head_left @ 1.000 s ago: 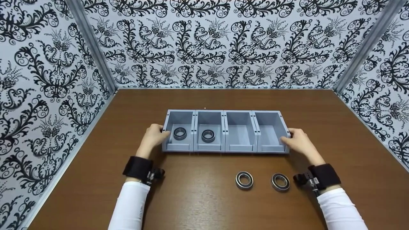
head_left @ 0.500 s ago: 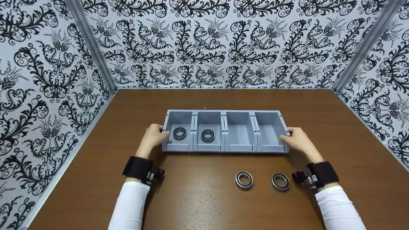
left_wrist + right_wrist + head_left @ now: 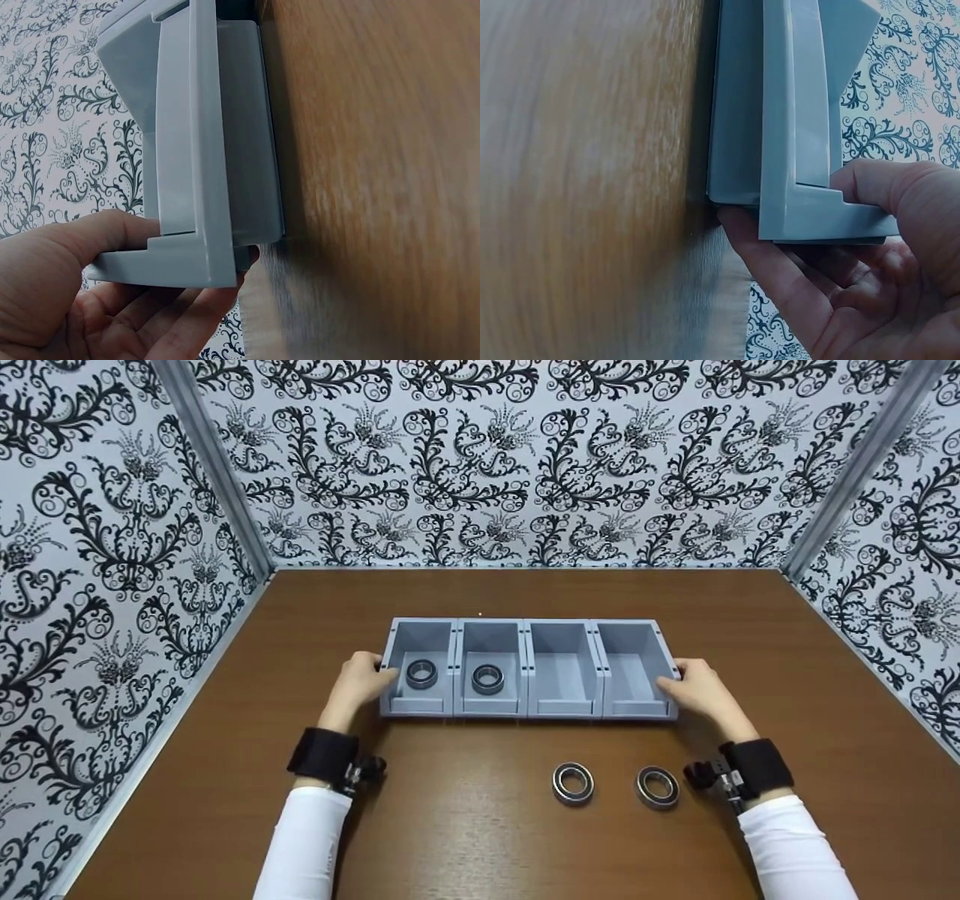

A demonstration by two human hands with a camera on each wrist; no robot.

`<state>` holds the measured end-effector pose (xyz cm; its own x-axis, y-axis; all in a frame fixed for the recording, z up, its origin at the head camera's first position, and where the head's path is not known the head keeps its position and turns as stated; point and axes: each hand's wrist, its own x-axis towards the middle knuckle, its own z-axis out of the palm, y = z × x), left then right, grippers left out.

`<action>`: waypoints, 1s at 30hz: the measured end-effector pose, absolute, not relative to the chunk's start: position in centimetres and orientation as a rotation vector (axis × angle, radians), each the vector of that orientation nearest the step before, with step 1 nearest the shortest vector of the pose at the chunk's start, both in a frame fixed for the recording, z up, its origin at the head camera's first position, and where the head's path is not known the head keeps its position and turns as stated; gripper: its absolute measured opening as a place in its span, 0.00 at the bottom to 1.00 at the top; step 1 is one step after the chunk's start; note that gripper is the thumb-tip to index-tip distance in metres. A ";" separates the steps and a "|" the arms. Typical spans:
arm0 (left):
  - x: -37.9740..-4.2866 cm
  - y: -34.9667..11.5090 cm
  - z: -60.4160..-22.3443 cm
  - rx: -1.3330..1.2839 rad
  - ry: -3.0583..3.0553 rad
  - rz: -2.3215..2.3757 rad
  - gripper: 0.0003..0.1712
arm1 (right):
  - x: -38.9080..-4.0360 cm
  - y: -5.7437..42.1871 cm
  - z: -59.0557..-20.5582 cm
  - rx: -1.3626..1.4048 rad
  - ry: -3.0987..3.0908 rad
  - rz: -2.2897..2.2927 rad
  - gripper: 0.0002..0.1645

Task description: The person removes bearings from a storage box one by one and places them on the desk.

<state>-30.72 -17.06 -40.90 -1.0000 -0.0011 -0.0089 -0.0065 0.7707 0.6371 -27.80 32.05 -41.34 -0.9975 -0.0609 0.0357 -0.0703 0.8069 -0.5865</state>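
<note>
A grey row of joined storage bins [image 3: 490, 706] sits on the wooden table, its low fronts facing me. My left hand [image 3: 361, 679] grips the left end wall, thumb over the inside and fingers outside and below, as the left wrist view shows on the bin wall [image 3: 176, 262]. At the other end my right hand [image 3: 697, 688] grips the right side wall in the same way, with a fingertip near the bottom edge of the bin [image 3: 739, 135]. One ball bearing [image 3: 421, 661] lies in the leftmost bin, another bearing [image 3: 488, 668] in the bin beside it. The two right bins hold nothing.
Two more bearings lie on the table in front of the bins: one bearing [image 3: 573, 802] right of centre, the other bearing [image 3: 658, 805] near the right wrist's strap [image 3: 760, 767]. Patterned walls [image 3: 480, 465] enclose the table [image 3: 465, 825] at the back and sides.
Almost nothing moves. The right hand and forearm shift very slightly left; both hands keep their grip on the bins and the bearings stay in place.
</note>
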 end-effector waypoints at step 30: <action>-30.5 -16.9 -40.9 -0.006 2.959 1.115 0.12 | -27.7 32.0 -41.0 0.080 -2.999 0.971 0.27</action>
